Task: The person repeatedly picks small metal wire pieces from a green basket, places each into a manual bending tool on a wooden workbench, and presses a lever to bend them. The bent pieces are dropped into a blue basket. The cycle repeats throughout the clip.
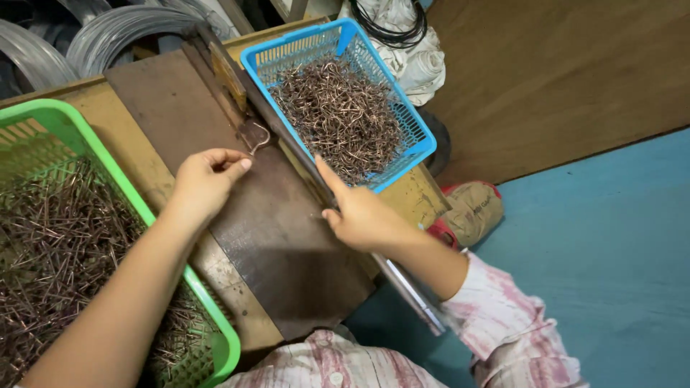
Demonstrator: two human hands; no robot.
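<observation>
Hands at a small wire-bending jig, one basket on each side

Left hand [207,179] has its grip pinched shut on a thin copper-coloured wire piece [253,149], feeding it into the little metal bending jig [255,134] near the far edge of the dark steel plate [273,230]. Right hand [359,212] holds nothing I can see, grip loose, index finger stretched along the long metal lever bar [345,215]. Honestly that pinch sits right next to the jig, so if the bar swings while fingertips are that close, they could get nipped, or the wire could slip out crooked. The surface [129,136] is worn yellowish wood; green basket [108,154] of straight pieces at its left edge, blue basket [402,115] of bent ones at the far right corner. Blue floor [611,273], brown wall panel [560,72], wire coils [108,36] behind.
</observation>
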